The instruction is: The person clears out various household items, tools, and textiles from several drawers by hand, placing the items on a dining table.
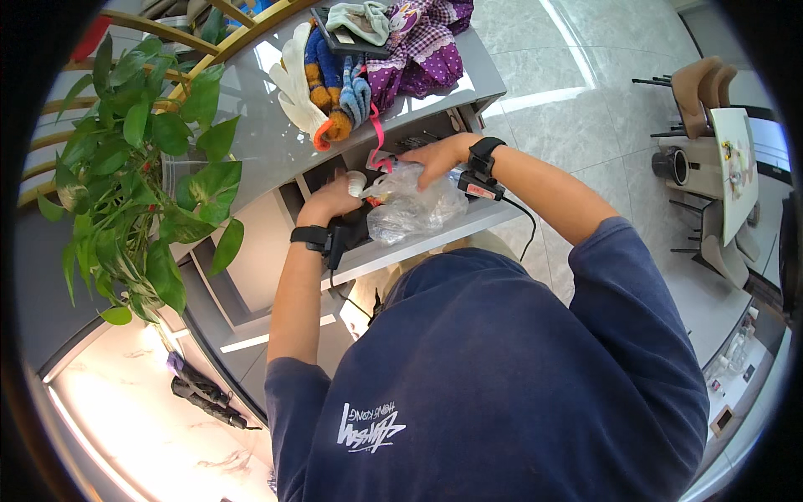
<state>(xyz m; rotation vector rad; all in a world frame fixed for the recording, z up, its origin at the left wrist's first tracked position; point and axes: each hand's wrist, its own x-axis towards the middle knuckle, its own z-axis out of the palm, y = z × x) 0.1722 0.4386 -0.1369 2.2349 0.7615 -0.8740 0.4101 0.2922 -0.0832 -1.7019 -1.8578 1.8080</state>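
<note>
Over an open drawer (433,237) under the grey countertop, my left hand (334,196) is closed around a small white round item (356,183), perhaps a cup or roll. Clear crumpled plastic bags (417,204) lie in the drawer between my hands. My right hand (439,157) rests with spread fingers on the upper part of the bags; whether it grips them cannot be told. A pink ribbon (378,135) hangs from the countertop down to the drawer. Small dark metal items lie deeper in the drawer, behind my right hand.
White knit gloves (298,88), striped knitwear (326,81), a black tray (351,41) with a pale cloth (359,22), and purple dotted fabric (417,59) lie on the countertop (251,144). A leafy potted plant (150,176) stands at the left. Black cables hang from both wrist devices.
</note>
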